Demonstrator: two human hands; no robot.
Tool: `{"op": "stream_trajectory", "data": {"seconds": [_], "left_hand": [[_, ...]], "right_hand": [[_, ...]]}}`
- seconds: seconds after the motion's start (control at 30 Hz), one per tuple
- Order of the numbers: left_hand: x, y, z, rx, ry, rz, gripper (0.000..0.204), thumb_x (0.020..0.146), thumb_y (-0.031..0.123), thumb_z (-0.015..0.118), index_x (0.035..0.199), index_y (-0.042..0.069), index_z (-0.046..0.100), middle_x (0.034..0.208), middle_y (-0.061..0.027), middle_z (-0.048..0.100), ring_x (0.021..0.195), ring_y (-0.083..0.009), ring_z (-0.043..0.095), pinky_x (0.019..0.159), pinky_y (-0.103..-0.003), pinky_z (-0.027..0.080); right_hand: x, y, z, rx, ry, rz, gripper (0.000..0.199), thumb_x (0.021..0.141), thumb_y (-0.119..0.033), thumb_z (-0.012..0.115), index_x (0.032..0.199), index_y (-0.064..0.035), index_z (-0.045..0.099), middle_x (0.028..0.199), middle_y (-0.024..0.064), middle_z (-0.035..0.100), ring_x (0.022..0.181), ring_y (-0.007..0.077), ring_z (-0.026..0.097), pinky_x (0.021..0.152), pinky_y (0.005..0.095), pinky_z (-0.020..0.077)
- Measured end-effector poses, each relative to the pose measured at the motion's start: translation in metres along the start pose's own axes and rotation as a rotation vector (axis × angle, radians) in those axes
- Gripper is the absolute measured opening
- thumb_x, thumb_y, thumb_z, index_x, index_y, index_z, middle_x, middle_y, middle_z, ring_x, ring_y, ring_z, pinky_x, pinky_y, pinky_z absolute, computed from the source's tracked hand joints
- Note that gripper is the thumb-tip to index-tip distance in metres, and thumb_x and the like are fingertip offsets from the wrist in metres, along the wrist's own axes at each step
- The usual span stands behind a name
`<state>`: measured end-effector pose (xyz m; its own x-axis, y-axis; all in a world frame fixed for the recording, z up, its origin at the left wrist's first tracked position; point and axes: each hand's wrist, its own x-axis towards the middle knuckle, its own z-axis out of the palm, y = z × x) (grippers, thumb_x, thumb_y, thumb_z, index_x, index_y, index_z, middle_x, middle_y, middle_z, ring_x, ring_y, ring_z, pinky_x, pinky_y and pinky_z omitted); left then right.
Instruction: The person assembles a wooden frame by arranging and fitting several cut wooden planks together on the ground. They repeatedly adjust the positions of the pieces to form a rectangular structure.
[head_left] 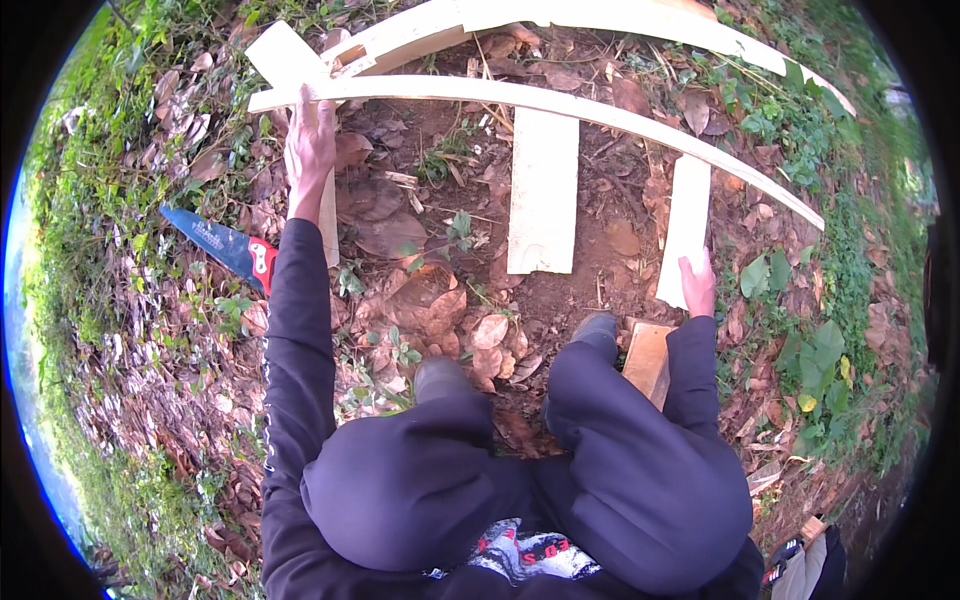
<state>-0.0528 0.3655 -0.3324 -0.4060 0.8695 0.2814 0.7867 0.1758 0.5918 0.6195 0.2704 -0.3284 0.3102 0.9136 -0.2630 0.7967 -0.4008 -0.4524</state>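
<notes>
A long, thin, pale wooden strip [500, 93] spans the ground in front of me from left to right. My left hand [310, 155] reaches to its left end, a fingertip over the strip and the thumb by its near edge. Beneath that end lies a slanting pale board [283, 52], partly covered by the hand. My right hand [699, 285] grips the near end of a short board [688, 215], thumb on its face; the other fingers are mostly hidden. This board's far end meets the strip. Between the hands, a wider short board [544, 190] also runs up to the strip.
A handsaw [215, 240] with a blue blade and red handle lies left of my left forearm. Beyond the strip is another long pale board [640, 22]. A wood block [648, 358] sits by my right foot. Brown leaves and green plants cover the soil.
</notes>
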Motion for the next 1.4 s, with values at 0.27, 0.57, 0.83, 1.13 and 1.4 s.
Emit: {"op": "stream_trajectory", "data": {"seconds": [0.27, 0.57, 0.83, 1.13, 1.4], "left_hand": [[0.001, -0.004, 0.0, 0.044, -0.005, 0.016, 0.065, 0.105, 0.044, 0.045, 0.155, 0.003, 0.034, 0.152, -0.0243, 0.045, 0.138, -0.0399, 0.046, 0.113, -0.044, 0.039], [-0.003, 0.008, -0.002, 0.047, -0.014, 0.019, 0.067, 0.104, 0.045, 0.047, 0.155, 0.003, 0.034, 0.146, -0.0271, 0.05, 0.133, -0.0409, 0.052, 0.109, -0.045, 0.042], [-0.001, -0.002, -0.005, 0.084, -0.026, -0.043, 0.068, 0.104, 0.047, 0.049, 0.156, 0.006, 0.034, 0.148, -0.0265, 0.049, 0.135, -0.0406, 0.05, 0.112, -0.045, 0.04], [-0.001, 0.006, 0.003, 0.054, -0.06, -0.042, 0.072, 0.103, 0.053, 0.046, 0.157, 0.008, 0.032, 0.149, -0.0245, 0.048, 0.135, -0.0415, 0.05, 0.112, -0.046, 0.04], [-0.003, 0.01, 0.001, 0.049, -0.072, -0.108, 0.066, 0.105, 0.05, 0.045, 0.158, 0.013, 0.032, 0.146, -0.0244, 0.052, 0.132, -0.0419, 0.053, 0.109, -0.047, 0.043]], "right_hand": [[0.017, -0.004, -0.045, -0.102, 0.16, -0.21, 0.055, 0.104, -0.032, 0.047, 0.152, -0.0049, 0.039, 0.139, 0.0262, 0.055, 0.127, 0.0389, 0.057, 0.107, 0.0448, 0.0433], [0.154, -0.061, -0.1, -0.534, 0.172, -0.684, 0.089, 0.079, -0.006, 0.074, 0.156, -0.0122, 0.031, 0.153, 0.0205, 0.042, 0.142, 0.0384, 0.039, 0.121, 0.0452, 0.0314], [0.202, -0.057, -0.077, -0.512, -0.038, -0.675, 0.062, 0.081, -0.003, 0.073, 0.14, -0.0049, 0.051, 0.134, 0.0173, 0.058, 0.125, 0.0371, 0.054, 0.109, 0.0428, 0.043], [0.185, -0.048, -0.121, -0.571, 0.001, -0.816, 0.047, 0.088, -0.008, 0.07, 0.132, 0.0003, 0.056, 0.119, 0.0166, 0.062, 0.112, 0.0372, 0.057, 0.101, 0.0429, 0.0448], [0.039, -0.049, -0.166, -0.637, -0.019, -0.706, 0.047, 0.088, -0.008, 0.07, 0.132, 0.0001, 0.058, 0.118, 0.0174, 0.059, 0.112, 0.0352, 0.055, 0.1, 0.0411, 0.0459]]}}
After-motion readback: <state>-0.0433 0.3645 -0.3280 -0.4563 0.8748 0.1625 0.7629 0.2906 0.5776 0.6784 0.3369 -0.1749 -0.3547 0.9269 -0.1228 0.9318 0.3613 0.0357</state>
